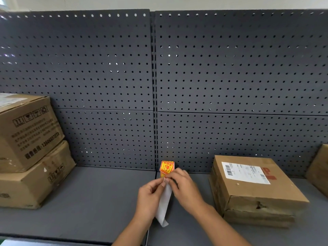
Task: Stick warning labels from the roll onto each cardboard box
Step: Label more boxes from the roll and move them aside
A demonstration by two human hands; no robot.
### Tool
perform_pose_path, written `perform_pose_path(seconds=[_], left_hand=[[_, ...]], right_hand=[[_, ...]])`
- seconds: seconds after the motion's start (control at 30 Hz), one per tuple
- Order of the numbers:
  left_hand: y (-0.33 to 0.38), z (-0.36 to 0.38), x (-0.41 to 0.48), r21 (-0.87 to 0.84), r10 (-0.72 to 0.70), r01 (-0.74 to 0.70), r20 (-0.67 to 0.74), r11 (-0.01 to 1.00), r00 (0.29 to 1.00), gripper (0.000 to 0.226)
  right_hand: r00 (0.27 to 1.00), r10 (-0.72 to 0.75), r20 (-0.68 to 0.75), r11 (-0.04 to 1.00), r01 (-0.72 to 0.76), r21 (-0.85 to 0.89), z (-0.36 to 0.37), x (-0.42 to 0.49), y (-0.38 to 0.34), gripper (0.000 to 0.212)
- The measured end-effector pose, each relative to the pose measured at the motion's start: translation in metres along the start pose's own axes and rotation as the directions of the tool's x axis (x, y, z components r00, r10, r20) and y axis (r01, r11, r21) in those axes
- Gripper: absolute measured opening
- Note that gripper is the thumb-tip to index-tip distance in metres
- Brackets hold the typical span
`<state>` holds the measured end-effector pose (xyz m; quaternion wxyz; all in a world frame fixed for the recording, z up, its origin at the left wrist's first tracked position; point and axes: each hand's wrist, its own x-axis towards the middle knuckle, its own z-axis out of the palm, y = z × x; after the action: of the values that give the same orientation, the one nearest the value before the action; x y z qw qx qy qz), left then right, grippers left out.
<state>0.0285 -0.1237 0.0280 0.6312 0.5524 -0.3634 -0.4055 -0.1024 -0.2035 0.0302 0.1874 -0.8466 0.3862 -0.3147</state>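
Orange-and-yellow warning label (166,168), pinched by right hand (184,183), apparently peeling off white backing strip (164,205) pinched in left hand (150,194); next: press onto brown cardboard box (252,189), right.

Fingers (176,175) of the right hand (186,187) hide the lower part of the label roll (166,167); its print is too small to read. Far right of the fingers a cardboard box (319,167) is cut by the edge; far left, stacked cardboard boxes (26,139) likewise.
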Motion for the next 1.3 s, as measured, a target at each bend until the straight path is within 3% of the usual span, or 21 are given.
perform_pose_path(seconds=[0.37,0.83,1.1,1.3], left_hand=[[-0.003,-0.003,0.003,0.11,0.042,-0.039,-0.019,0.993,0.999,0.014],[-0.003,0.005,0.004,0.17,0.055,-0.05,-0.019,0.984,0.998,0.01],[-0.009,0.003,0.007,0.288,0.016,0.007,-0.08,0.958,0.997,0.009],[-0.009,0.002,0.007,0.326,0.044,0.007,-0.148,0.945,0.988,0.013]], right_hand=[[0.999,-0.03,0.012,0.999,0.029,0.046,0.001,0.002,0.001,0.019],[0.995,-0.085,0.05,0.992,0.089,-0.089,-0.009,0.002,0.006,0.021],[0.996,0.081,-0.038,0.996,-0.082,-0.03,-0.006,0.007,0.004,0.013],[0.975,0.209,-0.07,0.966,-0.195,0.17,-0.009,0.012,0.008,0.013]])
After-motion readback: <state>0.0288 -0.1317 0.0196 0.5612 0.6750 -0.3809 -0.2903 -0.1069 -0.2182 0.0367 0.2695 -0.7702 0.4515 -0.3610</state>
